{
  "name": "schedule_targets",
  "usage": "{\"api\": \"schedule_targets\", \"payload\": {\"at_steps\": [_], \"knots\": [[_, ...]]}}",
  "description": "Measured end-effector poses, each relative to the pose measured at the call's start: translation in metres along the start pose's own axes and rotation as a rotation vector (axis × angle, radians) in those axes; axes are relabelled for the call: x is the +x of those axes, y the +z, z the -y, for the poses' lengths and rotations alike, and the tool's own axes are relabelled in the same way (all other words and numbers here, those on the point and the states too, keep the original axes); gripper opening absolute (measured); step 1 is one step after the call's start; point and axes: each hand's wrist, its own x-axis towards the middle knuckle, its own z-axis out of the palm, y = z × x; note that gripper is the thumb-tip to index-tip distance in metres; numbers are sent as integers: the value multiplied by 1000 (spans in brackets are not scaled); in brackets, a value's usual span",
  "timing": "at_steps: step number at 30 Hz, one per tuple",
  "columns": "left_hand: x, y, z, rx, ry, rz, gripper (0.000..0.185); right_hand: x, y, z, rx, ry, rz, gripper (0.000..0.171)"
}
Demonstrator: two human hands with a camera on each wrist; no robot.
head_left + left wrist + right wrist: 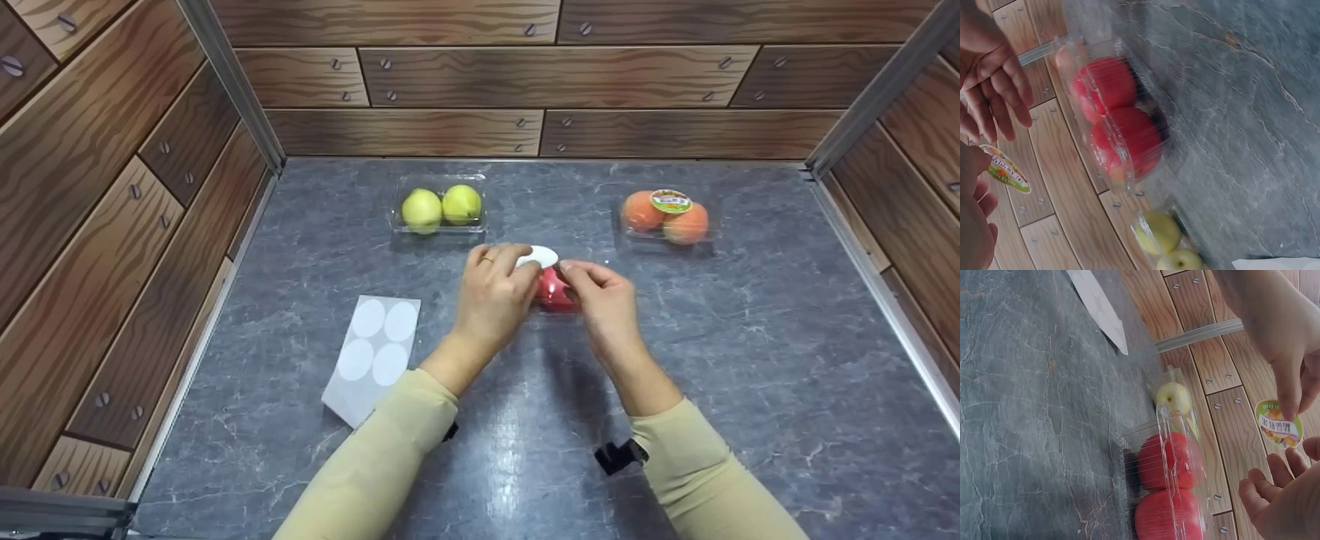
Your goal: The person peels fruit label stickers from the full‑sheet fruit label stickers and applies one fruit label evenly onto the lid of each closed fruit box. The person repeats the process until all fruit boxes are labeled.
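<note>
Left grip (pixel 495 289) pinched, right grip (pixel 604 296) loose

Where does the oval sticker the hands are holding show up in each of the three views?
Head: oval sticker at centre, white back up, between the fingertips above the red apple pack.
Left wrist: at the left edge, printed face showing.
Right wrist: at the right, under a fingertip.
Shared landmark: the red apple pack.
</note>
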Motion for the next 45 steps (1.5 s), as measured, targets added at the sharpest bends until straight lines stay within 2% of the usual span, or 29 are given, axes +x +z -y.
{"api": "schedule_targets", "payload": {"at_steps": [7, 10, 16, 23, 28, 35, 41, 45], "knots": [[2, -7, 0, -137, -157, -11, 7, -1, -4, -4, -1, -23, -20, 14], [4, -10, -1, -236, -268, -26, 7, 0, -4, -6, -7, -32, -23, 15], [10, -17, -3, -465, -518, -5, 7, 1, -4, -9, 7, -35, -25, 17], [16, -21, -3, -650, -745, 11, 4, 2, -4, -9, -9, -19, -4, 19], [21, -22, -4, -779, -853, 27, 5, 3, -2, -9, 27, 7, 27, 20], [24, -20, -7, -1005, -1017, -13, 10, 5, 0, -10, 108, 41, 70, 20], [23, -13, -9, -1108, -1126, -64, 12, 6, 1, -11, 144, 38, 92, 16], [21, -8, -10, -1130, -1147, -90, 12, 6, 1, -12, 173, 34, 102, 18]]}}
